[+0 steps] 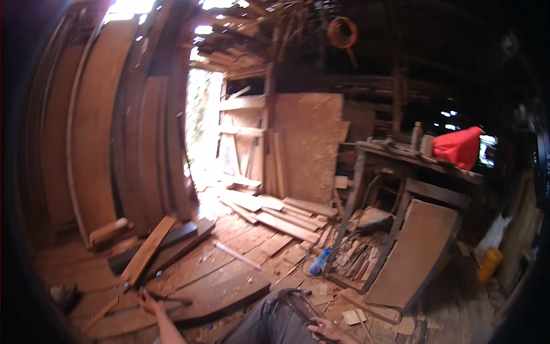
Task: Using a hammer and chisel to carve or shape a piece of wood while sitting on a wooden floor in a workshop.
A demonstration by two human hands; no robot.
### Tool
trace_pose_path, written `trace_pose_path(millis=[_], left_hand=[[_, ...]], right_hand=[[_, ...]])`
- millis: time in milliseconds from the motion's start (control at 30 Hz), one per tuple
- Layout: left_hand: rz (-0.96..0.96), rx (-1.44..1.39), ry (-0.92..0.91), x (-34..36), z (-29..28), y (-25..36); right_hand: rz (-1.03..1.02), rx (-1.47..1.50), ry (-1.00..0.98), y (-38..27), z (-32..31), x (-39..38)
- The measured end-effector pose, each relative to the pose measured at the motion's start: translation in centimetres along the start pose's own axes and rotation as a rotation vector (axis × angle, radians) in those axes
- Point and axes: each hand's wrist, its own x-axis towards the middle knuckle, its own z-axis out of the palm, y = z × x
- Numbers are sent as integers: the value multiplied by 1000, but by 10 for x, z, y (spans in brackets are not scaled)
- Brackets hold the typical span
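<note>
At the lower left, my left hand (151,305) reaches down beside a dark, narrow object (177,301) lying by a thick plank (226,295); its fingers are blurred, so whether it grips anything is unclear. At the bottom centre, my right hand (325,330) is closed on a long, dark bar (305,309) that lies along my grey-trousered leg (258,321). A tan offcut (354,317) lies on the floor to the right of that hand. A short light board (144,252) rests across darker planks above my left hand.
Tall boards (94,132) lean at left, beside a bright doorway. Loose planks (286,223) cover the floor ahead. At right stand a workbench (418,160) with a red bag (455,148), a blue bottle (319,261) beside it and a yellow container (488,264). An orange coil (342,22) hangs above.
</note>
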Motion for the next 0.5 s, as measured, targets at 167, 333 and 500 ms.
trace_pose_path(millis=[167,333,500], left_hand=[[37,49,-212,-5,9,30],[-70,-265,-418,-5,15,52],[-198,-181,-419,-7,-4,50]], right_hand=[[129,50,-95,10,-12,-4],[-169,21,-76,-6,-9,-16],[-539,-43,342,-88,3,37]])
